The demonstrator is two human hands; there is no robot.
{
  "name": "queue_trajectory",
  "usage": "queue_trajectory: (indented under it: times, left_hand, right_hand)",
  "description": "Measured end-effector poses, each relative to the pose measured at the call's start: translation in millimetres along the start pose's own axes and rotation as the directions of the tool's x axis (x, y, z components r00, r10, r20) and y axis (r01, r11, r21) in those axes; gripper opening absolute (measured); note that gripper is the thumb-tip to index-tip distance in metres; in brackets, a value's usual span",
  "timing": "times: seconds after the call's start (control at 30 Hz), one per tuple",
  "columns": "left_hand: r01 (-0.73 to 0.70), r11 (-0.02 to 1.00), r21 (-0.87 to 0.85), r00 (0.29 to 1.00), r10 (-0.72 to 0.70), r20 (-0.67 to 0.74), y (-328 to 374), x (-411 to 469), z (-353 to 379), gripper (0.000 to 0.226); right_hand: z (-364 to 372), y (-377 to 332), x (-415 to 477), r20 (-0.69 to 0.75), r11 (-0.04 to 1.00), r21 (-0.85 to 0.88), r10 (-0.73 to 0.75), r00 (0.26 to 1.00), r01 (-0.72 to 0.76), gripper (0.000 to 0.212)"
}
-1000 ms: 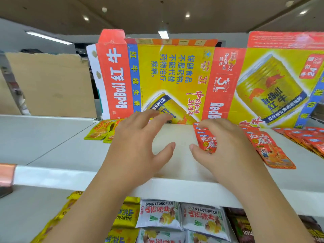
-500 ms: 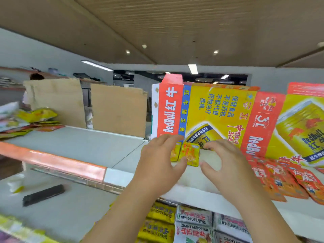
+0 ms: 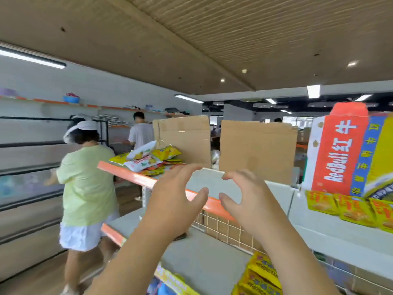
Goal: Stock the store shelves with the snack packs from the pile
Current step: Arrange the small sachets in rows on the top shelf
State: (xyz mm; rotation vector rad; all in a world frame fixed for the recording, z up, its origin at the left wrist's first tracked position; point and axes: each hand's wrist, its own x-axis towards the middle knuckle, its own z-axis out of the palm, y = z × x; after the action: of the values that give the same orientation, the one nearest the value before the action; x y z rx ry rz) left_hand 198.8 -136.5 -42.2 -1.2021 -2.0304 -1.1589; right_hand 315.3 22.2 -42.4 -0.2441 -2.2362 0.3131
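Observation:
My left hand (image 3: 174, 201) and my right hand (image 3: 248, 201) hover side by side in front of the top shelf (image 3: 214, 182), fingers loosely curved, holding nothing. A pile of snack packs (image 3: 148, 159), yellow, white and orange, lies at the far left end of that shelf, beyond my left hand. Yellow snack packs (image 3: 348, 209) stand in a row on the shelf section to the right, in front of the Red Bull carton (image 3: 344, 154). More yellow packs (image 3: 261, 273) fill the lower shelf under my right forearm.
Two brown cardboard sheets (image 3: 255, 150) stand upright at the back of the top shelf. A person in a light green shirt (image 3: 85, 184) walks in the aisle at left, another in white (image 3: 140, 133) stands farther back. A wire grid (image 3: 223, 228) backs the middle shelf.
The view has swung left from the Red Bull carton toward the aisle. Both hands have come off the yellow packs and now hang in the air with nothing in them.

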Motion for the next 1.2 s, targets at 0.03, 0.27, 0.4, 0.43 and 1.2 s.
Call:
queue_trajectory:
  times: [0.03,0.27,0.4,0.43,1.2]
  left_hand:
    - [0.011,1.000,0.024,1.000,-0.011,-0.005,-13.5,1.0,-11.2,0.049]
    - [0.089,0.994,0.069,0.995,-0.086,-0.049,-89.2,24.5,-59.1,0.046]
    - [0.143,0.985,0.099,0.988,-0.136,-0.073,-128.3,50.8,-60.2,0.043]
    - [0.146,0.983,0.110,0.988,-0.139,-0.073,-137.7,59.2,-58.3,0.041]
    - [0.122,0.988,0.095,0.957,-0.142,0.254,-291.4,235.3,61.6,0.030]
  right_hand:
    - [15.0,-11.0,7.2,0.022,1.000,0.020,-0.022,1.000,0.022,0.034]
    - [82.1,-55.6,69.5,0.108,0.989,0.085,-0.127,0.986,0.118,0.033]
    - [107.2,-59.1,114.8,0.150,0.980,0.087,-0.188,0.971,0.177,0.032]
    - [112.6,-57.6,128.4,0.165,0.979,0.091,-0.194,0.967,0.181,0.031]
    - [239.9,47.9,323.7,0.715,0.912,-0.408,0.291,0.635,0.041,0.033]
